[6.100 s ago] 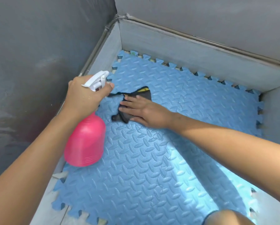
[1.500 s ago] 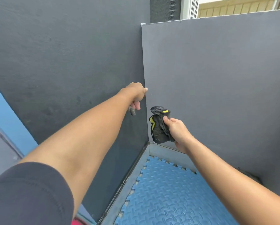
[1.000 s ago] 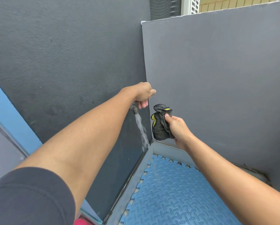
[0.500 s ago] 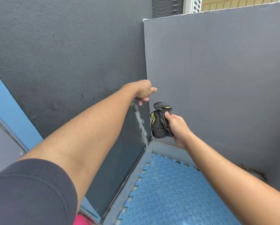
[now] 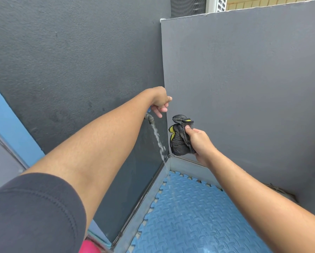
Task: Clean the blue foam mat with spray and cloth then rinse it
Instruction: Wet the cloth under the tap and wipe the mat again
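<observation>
The blue foam mat (image 5: 193, 220) lies on the floor in the corner of two grey walls. My left hand (image 5: 161, 103) grips the handle of a small metal tap (image 5: 150, 119) on the left wall. Water (image 5: 158, 141) streams from the spout down toward the mat's corner. My right hand (image 5: 198, 143) holds a bunched dark grey cloth with yellow trim (image 5: 179, 138) just right of the stream, apart from it. A sliver of the pink spray bottle (image 5: 89, 247) shows at the bottom edge.
Dark grey wall (image 5: 80, 61) on the left and a lighter grey wall (image 5: 244, 88) on the right meet at the corner. A grey kerb (image 5: 187, 166) borders the mat. A blue surface (image 5: 5, 121) shows at far left.
Six seconds ago I held the spray bottle and pressed the cloth on the mat. Since then I reached the tap with my left hand and water started running; the cloth stays beside the stream.
</observation>
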Motion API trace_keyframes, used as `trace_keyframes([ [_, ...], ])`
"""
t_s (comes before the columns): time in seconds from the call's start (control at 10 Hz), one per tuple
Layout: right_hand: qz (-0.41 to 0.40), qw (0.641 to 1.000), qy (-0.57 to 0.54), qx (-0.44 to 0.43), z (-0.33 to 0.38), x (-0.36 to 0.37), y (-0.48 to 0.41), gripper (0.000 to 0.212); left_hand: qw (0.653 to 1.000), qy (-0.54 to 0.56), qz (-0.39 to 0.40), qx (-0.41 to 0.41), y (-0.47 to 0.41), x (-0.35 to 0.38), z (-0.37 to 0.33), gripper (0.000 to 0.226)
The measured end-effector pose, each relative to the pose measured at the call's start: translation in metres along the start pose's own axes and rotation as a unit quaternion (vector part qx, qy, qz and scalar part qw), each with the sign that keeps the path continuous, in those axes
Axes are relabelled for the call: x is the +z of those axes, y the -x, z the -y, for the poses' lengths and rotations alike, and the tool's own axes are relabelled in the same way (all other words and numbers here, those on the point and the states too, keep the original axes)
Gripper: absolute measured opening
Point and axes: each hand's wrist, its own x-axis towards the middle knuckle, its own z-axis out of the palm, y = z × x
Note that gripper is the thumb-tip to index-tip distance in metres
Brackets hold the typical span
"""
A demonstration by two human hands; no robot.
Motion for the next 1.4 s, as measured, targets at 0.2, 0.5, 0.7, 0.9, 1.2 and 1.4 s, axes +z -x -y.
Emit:
trace_keyframes([
  [0.2, 0.0, 1.0, 0.007, 0.001, -0.013, -0.011, 0.001, 0.043, 0.964, -0.19, 0.151, 0.11, -0.039, 0.001, 0.025, 0.059],
  [0.5, -0.028, 0.993, 0.063, 0.097, -0.138, -0.043, 0.031, 0.029, 0.887, -0.213, -0.286, 0.293, 0.025, 0.141, 0.036, 0.032],
  [0.7, 0.068, 0.959, 0.156, 0.228, -0.289, -0.058, 0.052, 0.014, 0.983, -0.094, -0.072, 0.137, 0.016, 0.332, 0.176, 0.041],
  [0.9, -0.03, 0.92, 0.386, 0.058, -0.394, -0.063, 0.058, 0.05, 0.997, -0.058, -0.007, 0.056, 0.018, 0.443, 0.295, 0.049],
  [1.2, 0.132, 0.724, 0.646, -0.2, -0.448, -0.053, 0.089, 0.061, 0.992, -0.085, -0.061, 0.068, 0.026, 0.501, 0.329, 0.056],
  [1.4, -0.031, 0.777, 0.613, -0.14, -0.431, -0.142, 0.019, 0.045, 0.993, -0.079, -0.06, 0.06, 0.026, 0.5, 0.326, 0.059],
])
